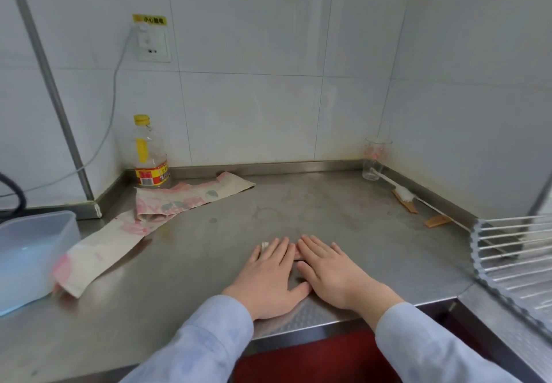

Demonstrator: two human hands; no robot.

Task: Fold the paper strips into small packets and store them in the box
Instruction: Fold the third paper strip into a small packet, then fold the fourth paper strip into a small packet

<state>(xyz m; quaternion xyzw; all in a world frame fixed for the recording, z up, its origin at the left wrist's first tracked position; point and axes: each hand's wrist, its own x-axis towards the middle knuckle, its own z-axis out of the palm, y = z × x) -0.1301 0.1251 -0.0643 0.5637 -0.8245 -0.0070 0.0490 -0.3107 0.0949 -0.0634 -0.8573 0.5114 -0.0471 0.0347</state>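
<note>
Our left hand (268, 275) and right hand (331, 272) press flat on the folded packet (265, 245) near the table's (298, 203) front edge, and it may spring open if we lift off too early.

paper strips (98, 251): beige, pink-red print, grey blotches. box (35, 251): translucent pale blue. bottle (149, 155): clear, yellow cap, red-yellow label. desk (328, 209): grey steel. sleeves (206, 344): light blue. wall tiles (254, 107): white.

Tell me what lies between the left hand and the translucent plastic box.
Head view: the near end of a long beige, pink-printed paper strip lies beside the translucent plastic box; bare steel counter follows up to the left hand.
</note>
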